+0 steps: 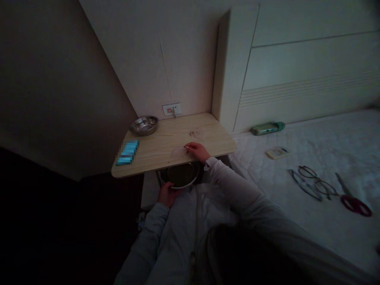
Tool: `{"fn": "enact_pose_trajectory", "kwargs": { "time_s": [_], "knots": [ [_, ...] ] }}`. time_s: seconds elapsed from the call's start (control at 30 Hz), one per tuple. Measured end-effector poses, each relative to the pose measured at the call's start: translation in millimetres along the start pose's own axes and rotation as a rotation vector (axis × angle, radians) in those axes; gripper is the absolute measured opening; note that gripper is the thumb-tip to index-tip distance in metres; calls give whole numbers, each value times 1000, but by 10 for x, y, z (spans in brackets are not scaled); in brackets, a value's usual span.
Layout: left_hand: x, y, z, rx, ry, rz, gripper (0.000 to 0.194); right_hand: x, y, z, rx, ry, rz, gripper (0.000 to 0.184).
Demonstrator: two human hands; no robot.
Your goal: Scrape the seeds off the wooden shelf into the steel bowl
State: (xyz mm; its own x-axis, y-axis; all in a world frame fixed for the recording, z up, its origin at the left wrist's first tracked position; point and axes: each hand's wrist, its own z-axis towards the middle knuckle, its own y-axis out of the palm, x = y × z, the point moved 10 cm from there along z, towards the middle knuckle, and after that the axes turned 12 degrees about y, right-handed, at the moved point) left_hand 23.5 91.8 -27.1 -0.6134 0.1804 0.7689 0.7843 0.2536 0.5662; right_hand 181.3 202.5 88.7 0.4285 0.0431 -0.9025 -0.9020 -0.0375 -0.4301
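Note:
My left hand (167, 193) grips the near rim of a metal bowl (180, 175) held just below the front edge of a small wooden bedside table (154, 152). The bowl's contents look dark and I cannot make them out. My right hand (198, 151) rests on the tabletop at its front edge, directly above the bowl, with its fingers curled and pressed together over a faint pale patch. What the fingers hold, if anything, is too small to name. A few dark crumbs (193, 133) lie further back on the table.
A second steel bowl (144, 125) stands at the table's back left, a blue packet (128, 152) at its left front. A wall socket (171, 109) is behind. On the bed (326, 142) lie a green bottle (268, 128), a small card (277, 152), glasses (314, 183) and red-handled scissors (354, 203).

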Motion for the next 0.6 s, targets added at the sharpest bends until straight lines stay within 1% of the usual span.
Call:
{"fn": "enact_pose_trajectory", "kwargs": {
  "time_s": [0.13, 0.27, 0.4, 0.6],
  "knots": [
    [59, -40, -7, 34, 47, -16, 56, -59, 94, -71, 28, -4, -3, 19],
    [64, -63, -3, 48, 48, -41, 58, -120, 184, -113, 38, -11, -28, 20],
    [34, -76, 16, 47, 30, -55, 57, -145, 194, -124, 45, -10, -68, 20],
    [9, -87, 29, 57, 9, -65, 52, -138, 212, -116, 20, -18, -99, 21]
  ]
}}
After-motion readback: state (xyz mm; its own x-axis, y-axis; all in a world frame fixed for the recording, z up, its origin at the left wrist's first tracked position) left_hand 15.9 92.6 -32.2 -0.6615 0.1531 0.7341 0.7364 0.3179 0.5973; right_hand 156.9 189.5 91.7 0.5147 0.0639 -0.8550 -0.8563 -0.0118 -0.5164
